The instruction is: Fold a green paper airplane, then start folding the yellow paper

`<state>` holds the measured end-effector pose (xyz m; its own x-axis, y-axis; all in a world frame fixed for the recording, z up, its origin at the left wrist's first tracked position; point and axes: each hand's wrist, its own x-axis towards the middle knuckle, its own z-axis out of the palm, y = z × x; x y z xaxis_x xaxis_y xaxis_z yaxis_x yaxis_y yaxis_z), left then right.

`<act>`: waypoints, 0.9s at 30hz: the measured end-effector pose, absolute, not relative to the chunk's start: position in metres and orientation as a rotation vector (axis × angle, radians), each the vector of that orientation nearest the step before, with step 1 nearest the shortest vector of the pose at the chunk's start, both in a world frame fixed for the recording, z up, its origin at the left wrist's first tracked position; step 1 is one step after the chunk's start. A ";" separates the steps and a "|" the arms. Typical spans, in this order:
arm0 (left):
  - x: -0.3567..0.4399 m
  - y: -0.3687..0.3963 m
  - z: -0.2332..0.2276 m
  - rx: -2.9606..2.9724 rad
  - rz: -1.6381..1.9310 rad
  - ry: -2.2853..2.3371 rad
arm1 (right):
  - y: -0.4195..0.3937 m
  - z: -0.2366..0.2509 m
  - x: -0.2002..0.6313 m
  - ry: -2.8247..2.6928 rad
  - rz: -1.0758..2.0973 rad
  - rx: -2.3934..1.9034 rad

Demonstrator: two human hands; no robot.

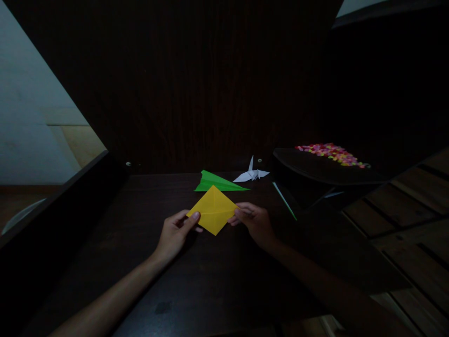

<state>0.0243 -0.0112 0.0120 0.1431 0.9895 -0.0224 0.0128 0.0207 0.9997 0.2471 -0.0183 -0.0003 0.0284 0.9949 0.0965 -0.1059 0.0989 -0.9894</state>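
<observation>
A folded sheet of yellow origami paper (214, 213), diamond-shaped with creases crossing at its middle, is held above the dark tabletop. My left hand (177, 230) pinches its left corner, the thumb lying on top. At the right corner my right hand (255, 222) grips it between thumb and fingers. Just behind it lies a green paper plane (219, 182), its near edge close to the yellow paper's top corner. A white paper crane (251, 175) rests at the back, touching or close to the plane's right side.
A thin white-and-green strip (285, 201) lies right of my hands. On a raised dark shelf (291, 161) at the right is a heap of small pink, red and yellow pieces (333, 153). A tall dark panel (210, 84) closes the back, and a raised side board (52, 196) borders the left.
</observation>
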 end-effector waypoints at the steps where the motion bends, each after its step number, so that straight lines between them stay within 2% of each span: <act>1: 0.023 -0.011 0.012 1.304 1.095 1.141 | -0.019 0.000 0.247 -1.157 1.164 -1.067; 15: 0.023 -0.010 0.009 1.185 1.106 1.021 | -0.023 0.003 0.246 -1.189 1.149 -1.006; 27: 0.018 -0.009 0.009 1.396 1.187 0.996 | -0.024 0.005 0.248 -1.370 0.990 -0.963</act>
